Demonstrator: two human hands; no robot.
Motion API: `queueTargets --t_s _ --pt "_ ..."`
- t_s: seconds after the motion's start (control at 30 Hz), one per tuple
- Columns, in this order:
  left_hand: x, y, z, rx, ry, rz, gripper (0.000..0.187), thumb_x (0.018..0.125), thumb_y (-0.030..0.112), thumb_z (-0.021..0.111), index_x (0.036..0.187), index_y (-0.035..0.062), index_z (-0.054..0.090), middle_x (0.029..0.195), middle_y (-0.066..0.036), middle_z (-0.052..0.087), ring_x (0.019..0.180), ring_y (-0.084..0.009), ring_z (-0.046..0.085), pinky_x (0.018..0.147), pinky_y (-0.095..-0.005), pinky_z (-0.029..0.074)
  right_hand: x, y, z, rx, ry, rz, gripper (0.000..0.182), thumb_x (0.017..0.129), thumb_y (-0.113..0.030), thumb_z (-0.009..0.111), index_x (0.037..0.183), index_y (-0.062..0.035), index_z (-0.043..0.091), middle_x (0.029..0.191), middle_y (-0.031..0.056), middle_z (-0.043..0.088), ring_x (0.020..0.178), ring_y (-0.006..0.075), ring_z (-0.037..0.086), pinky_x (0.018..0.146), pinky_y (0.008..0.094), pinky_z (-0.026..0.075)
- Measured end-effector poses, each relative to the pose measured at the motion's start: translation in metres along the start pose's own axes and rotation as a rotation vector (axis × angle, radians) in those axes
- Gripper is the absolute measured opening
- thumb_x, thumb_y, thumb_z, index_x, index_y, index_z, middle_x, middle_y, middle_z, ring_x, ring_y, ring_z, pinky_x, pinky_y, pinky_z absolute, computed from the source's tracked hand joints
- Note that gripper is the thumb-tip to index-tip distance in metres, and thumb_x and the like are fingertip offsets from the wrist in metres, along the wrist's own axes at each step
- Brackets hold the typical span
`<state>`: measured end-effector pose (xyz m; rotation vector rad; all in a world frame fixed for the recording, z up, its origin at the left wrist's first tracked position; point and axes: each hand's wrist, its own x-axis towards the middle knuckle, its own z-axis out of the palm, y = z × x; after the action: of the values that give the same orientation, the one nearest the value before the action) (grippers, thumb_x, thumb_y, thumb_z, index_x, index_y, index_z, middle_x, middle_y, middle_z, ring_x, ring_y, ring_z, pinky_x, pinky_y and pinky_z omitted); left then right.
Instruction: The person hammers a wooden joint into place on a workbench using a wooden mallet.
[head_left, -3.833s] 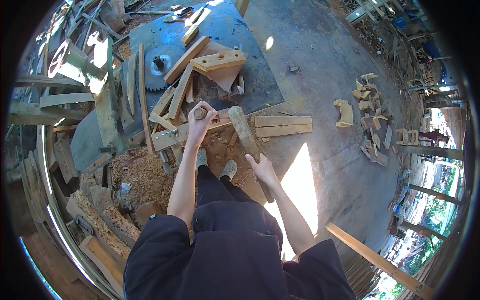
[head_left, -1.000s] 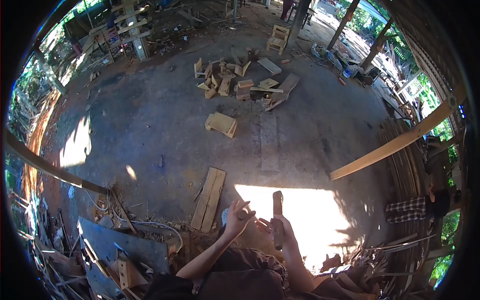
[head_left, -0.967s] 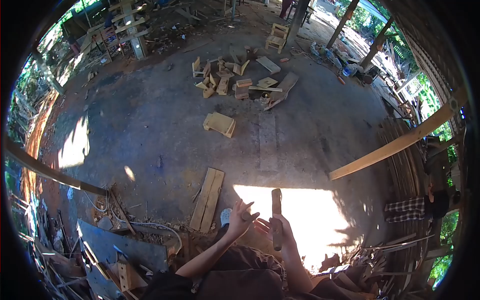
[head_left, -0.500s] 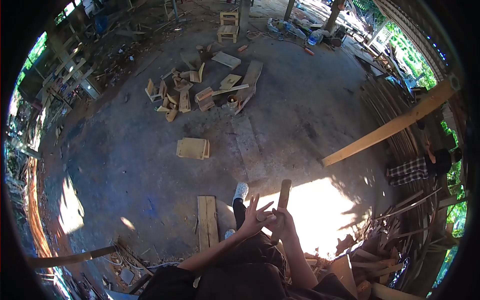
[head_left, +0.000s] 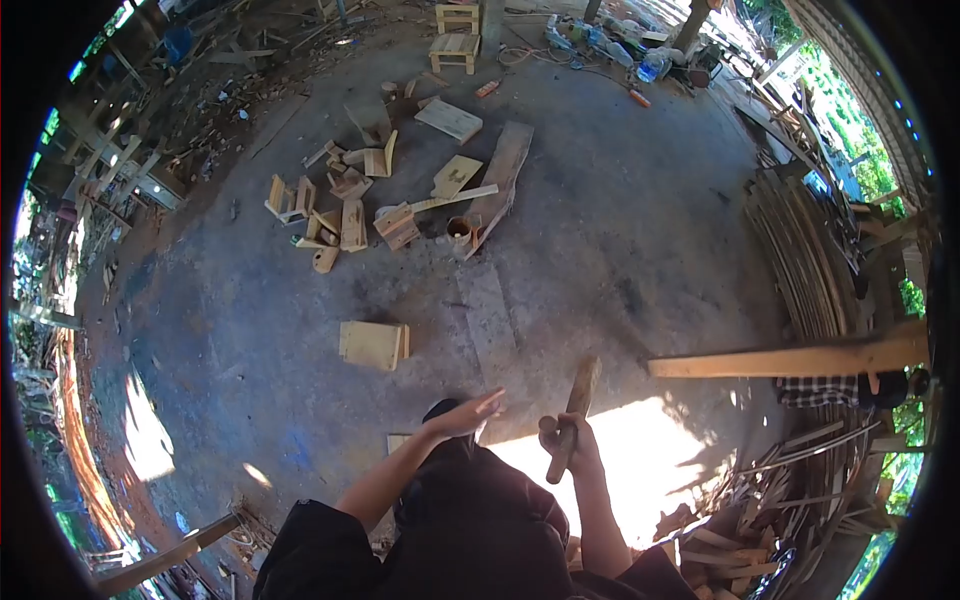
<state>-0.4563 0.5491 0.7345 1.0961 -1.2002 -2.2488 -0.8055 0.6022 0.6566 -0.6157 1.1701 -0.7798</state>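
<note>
Through the curled grip of the right hand slants a wooden bar, the left hand straight-fingered nearby.

A thick brown wooden stick slants across the right hand, its far end rightward; a round-ended wooden piece sits just left.

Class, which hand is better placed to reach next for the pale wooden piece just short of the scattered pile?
Probably the left hand: it looks empty, its fingers extended, and sits nearer the pale wooden piece; the right hand grips a wooden bar.
</note>
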Motion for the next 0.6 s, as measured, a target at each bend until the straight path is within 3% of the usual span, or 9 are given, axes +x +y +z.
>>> queueTargets --t_s 0.07,0.2,0.23,0.33,0.4,0.47,0.5,0.53,0.6 --pt "0.039 0.020 -0.044 0.072 0.195 -0.059 0.082 0.110 0.051 0.063 0.170 0.0041 0.034 0.159 -0.028 0.056 0.148 -0.0332 0.055 0.123 -0.0430 0.040 0.001 -0.071 0.022 0.625 0.201 0.306 0.027 0.095 -0.011 0.069 0.105 0.0011 0.048 0.093 0.0183 0.060 0.077 0.0313 0.065 0.073 0.0457 0.060" --pt "0.149 -0.015 -0.169 0.316 0.624 -0.254 0.057 0.107 0.053 0.064 0.136 0.0053 0.074 0.119 -0.022 0.079 0.118 -0.0323 0.075 0.101 -0.0440 0.057 0.060 -0.134 0.013 0.640 0.315 0.337 0.026 0.095 -0.012 0.069 0.105 0.0002 0.049 0.093 0.0173 0.060 0.078 0.0316 0.066 0.074 0.0444 0.061" --pt "0.174 -0.021 -0.198 0.246 0.641 -0.325 0.053 0.106 0.051 0.064 0.129 0.0054 0.078 0.109 -0.021 0.081 0.109 -0.0338 0.078 0.096 -0.0462 0.059 0.083 -0.120 -0.005 -0.156 0.294 0.228 0.022 0.095 -0.011 0.069 0.103 -0.0003 0.052 0.096 0.0177 0.062 0.082 0.0329 0.068 0.075 0.0447 0.062" --pt "0.252 -0.040 -0.278 0.341 0.772 -0.308 0.046 0.105 0.047 0.063 0.122 0.0080 0.081 0.110 -0.018 0.082 0.110 -0.0384 0.077 0.096 -0.0504 0.059 0.132 -0.127 -0.034 -0.215 0.457 0.224 0.020 0.094 -0.012 0.069 0.103 -0.0004 0.054 0.098 0.0181 0.063 0.086 0.0329 0.070 0.078 0.0449 0.063" --pt "0.307 -0.063 -0.327 0.434 0.826 -0.323 0.042 0.104 0.044 0.063 0.120 0.0098 0.082 0.114 -0.018 0.081 0.113 -0.0398 0.076 0.098 -0.0513 0.059 0.162 -0.133 -0.058 0.407 0.431 0.277 0.024 0.094 -0.016 0.069 0.105 0.0006 0.055 0.098 0.0182 0.063 0.084 0.0303 0.068 0.080 0.0415 0.061" --pt "0.358 -0.070 -0.365 0.454 0.925 -0.367 0.036 0.103 0.039 0.062 0.117 0.0132 0.083 0.119 -0.018 0.080 0.116 -0.0407 0.074 0.100 -0.0524 0.058 0.196 -0.114 -0.098 -0.431 0.406 0.236 0.025 0.094 -0.017 0.068 0.104 0.0010 0.055 0.097 0.0164 0.063 0.086 0.0292 0.067 0.080 0.0403 0.060" --pt "0.383 -0.069 -0.381 0.456 0.917 -0.374 0.036 0.103 0.039 0.062 0.117 0.0132 0.083 0.119 -0.018 0.080 0.116 -0.0407 0.074 0.100 -0.0524 0.058 0.208 -0.123 -0.110 -0.147 0.387 0.238 0.024 0.094 -0.016 0.068 0.104 0.0012 0.055 0.096 0.0141 0.063 0.090 0.0280 0.067 0.084 0.0396 0.060" --pt "0.407 -0.069 -0.394 0.468 0.935 -0.380 0.036 0.103 0.038 0.062 0.118 0.0138 0.083 0.121 -0.018 0.080 0.118 -0.0408 0.074 0.102 -0.0527 0.057 0.227 -0.174 -0.063 0.834 0.576 0.189 0.024 0.095 -0.016 0.068 0.104 0.0016 0.054 0.093 0.0123 0.062 0.092 0.0274 0.067 0.088 0.0396 0.060" --pt "0.460 -0.085 -0.419 0.478 0.951 -0.373 0.036 0.103 0.038 0.061 0.119 0.0144 0.082 0.123 -0.019 0.079 0.120 -0.0408 0.073 0.103 -0.0529 0.057 0.261 -0.126 -0.127 -0.577 0.439 0.043 0.023 0.095 -0.015 0.067 0.104 0.0016 0.054 0.096 0.0138 0.062 0.094 0.0286 0.066 0.091 0.0407 0.061"
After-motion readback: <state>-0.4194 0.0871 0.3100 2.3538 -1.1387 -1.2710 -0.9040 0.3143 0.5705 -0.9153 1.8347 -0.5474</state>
